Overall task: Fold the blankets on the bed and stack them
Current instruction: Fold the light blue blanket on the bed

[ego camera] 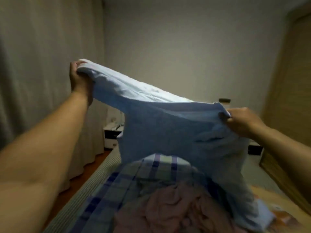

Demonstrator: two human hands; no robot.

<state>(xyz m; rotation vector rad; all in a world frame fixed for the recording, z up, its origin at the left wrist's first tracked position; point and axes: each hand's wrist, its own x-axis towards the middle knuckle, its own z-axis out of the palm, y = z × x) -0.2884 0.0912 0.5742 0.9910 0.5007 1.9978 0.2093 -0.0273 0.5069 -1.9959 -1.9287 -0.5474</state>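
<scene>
I have the light blue blanket [168, 125] up off the bed, stretched between both hands. My left hand [79, 78] is raised high, fingers curled round one bunched corner; my right hand [242, 120] sits lower and out to the side, thumb and fingers pinching the other end of the top edge. The cloth slopes down from left to right and hangs in loose folds, its lower part trailing onto the bed [101, 172] at the right. By my reading this is only the opening of the first fold — the blanket is spread out, not yet doubled over. Below it lies a blue-and-white checked blanket [134, 179], rumpled, and nearer me a pink blanket [171, 209] in a crumpled heap on top of it; neither looks folded. I can see no finished stack anywhere in view, though the blue cloth hides part of the bed. So nearly everything is left — fold this one, then the other two, then pile them.
</scene>
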